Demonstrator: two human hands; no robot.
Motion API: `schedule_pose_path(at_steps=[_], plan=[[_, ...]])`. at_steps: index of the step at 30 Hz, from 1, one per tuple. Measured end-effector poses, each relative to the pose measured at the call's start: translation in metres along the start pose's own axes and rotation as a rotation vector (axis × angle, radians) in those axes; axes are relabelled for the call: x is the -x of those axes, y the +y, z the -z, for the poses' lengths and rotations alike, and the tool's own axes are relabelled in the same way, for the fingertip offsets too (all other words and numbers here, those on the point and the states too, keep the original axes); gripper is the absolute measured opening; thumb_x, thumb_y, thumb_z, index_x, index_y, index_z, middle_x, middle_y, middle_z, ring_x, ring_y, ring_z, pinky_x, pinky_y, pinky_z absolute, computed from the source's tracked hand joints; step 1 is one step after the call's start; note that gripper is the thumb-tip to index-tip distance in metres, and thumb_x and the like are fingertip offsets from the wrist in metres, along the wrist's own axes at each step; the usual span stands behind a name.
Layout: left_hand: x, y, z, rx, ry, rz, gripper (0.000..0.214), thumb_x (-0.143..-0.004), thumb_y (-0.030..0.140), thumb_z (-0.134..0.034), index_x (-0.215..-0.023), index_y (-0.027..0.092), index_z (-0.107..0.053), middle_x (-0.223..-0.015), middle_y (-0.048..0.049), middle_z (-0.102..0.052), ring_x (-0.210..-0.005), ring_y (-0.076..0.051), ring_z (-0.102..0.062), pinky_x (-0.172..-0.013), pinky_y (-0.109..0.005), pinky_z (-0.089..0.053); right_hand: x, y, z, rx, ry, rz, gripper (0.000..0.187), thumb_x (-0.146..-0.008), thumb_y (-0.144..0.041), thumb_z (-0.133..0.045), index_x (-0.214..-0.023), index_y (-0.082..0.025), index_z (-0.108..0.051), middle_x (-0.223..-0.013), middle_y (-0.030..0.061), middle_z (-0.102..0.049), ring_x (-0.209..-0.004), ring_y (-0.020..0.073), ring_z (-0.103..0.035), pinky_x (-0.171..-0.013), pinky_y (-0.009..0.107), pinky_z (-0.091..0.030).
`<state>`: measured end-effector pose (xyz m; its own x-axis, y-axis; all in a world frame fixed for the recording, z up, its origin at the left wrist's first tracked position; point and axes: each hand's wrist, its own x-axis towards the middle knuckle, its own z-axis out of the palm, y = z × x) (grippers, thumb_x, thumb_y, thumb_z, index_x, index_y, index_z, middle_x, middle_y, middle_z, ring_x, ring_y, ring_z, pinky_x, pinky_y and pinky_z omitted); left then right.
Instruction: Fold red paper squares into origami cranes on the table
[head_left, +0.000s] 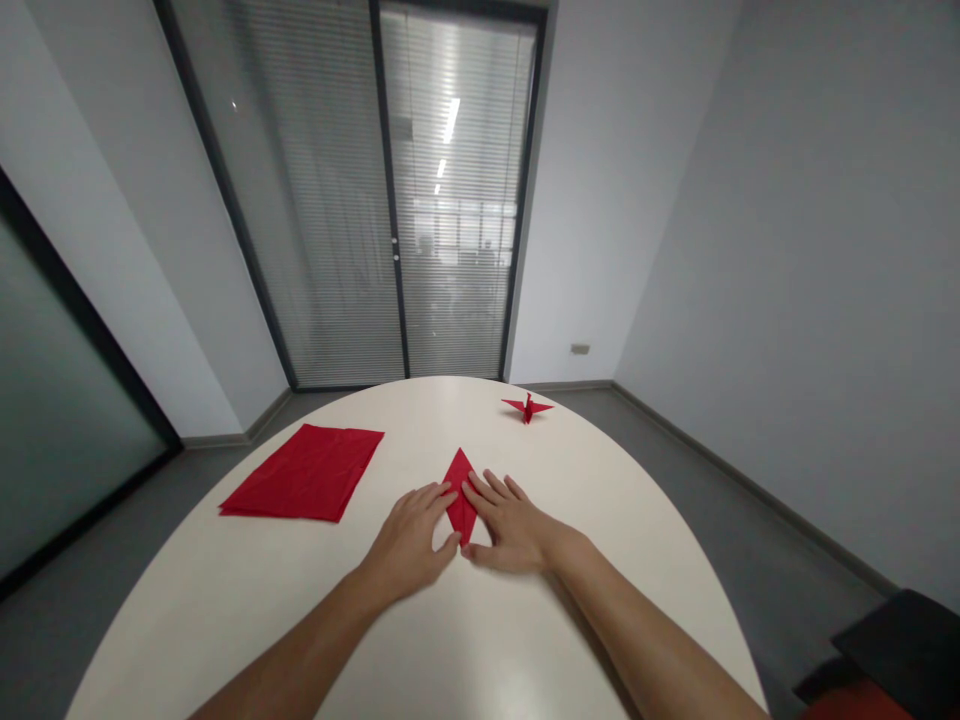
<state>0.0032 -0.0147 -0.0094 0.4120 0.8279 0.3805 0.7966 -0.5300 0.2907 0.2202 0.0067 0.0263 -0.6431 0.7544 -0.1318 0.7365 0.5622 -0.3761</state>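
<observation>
Seemingly unfolded red paper sheets (304, 475) are being noted left of the left hand (411, 535); beneath it and the right hand (514, 530), both spread, clasping nothing, a part-folded paper diamond (460, 468) is being pressed; beyond, a completed paper crane (528, 408) is being observed.

Saw a cream-coloured round table (622, 510) with a stack of red paper sheets (307, 475) flat at left, a folded red paper diamond (461, 513) near the middle, and a red origami crane (528, 408) with spread wings by the far edge, right of centre.
</observation>
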Motion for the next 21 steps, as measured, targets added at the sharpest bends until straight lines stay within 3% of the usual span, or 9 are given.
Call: schedule_pose_path(at_steps=[7,13,17,21], plan=[[0.0,-0.002,-0.003,0.022,0.025,-0.002,0.054,-0.081,0.027,-0.064,-0.134,0.018,-0.058,-0.141,-0.0127,-0.059,-0.131,-0.031,-0.054,-0.112,-0.052,-0.041,0.001,0.01,0.001,-0.017,0.087,0.049,0.083,-0.088,-0.049,-0.055,-0.158,-0.014,-0.025,-0.163,0.0148,-0.021,-0.152,0.0345,-0.013,-0.122,0.055,-0.012],[0.002,0.0,-0.001,0.03,0.019,-0.023,0.057,-0.08,0.029,-0.066,-0.135,0.02,-0.057,-0.142,-0.0128,-0.058,-0.131,-0.032,-0.053,-0.113,-0.052,-0.039,-0.003,0.013,-0.004,-0.006,0.16,0.079,0.078,-0.088,-0.044,-0.057,-0.155,-0.012,-0.033,-0.16,0.0168,-0.029,-0.15,0.0357,-0.023,-0.121,0.055,-0.019],[0.001,0.004,0.004,0.03,0.014,-0.027,0.052,-0.082,0.03,-0.064,-0.132,0.018,-0.059,-0.14,-0.0139,-0.059,-0.13,-0.033,-0.054,-0.112,-0.053,-0.041,-0.004,0.009,-0.003,-0.018,0.307,0.136,0.07,-0.089,-0.039,-0.058,-0.15,-0.009,-0.041,-0.151,0.0198,-0.045,-0.143,0.0341,-0.038,-0.118,0.05,-0.029],[0.0,0.004,0.005,0.061,0.037,-0.028,0.054,-0.083,0.029,-0.063,-0.135,0.018,-0.056,-0.139,-0.0142,-0.059,-0.128,-0.031,-0.055,-0.111,-0.051,-0.043,-0.003,0.001,0.004,-0.081,0.412,0.175,0.055,-0.093,-0.036,-0.056,-0.143,-0.014,-0.048,-0.135,0.0168,-0.061,-0.125,0.0288,-0.056,-0.108,0.043,-0.041]])
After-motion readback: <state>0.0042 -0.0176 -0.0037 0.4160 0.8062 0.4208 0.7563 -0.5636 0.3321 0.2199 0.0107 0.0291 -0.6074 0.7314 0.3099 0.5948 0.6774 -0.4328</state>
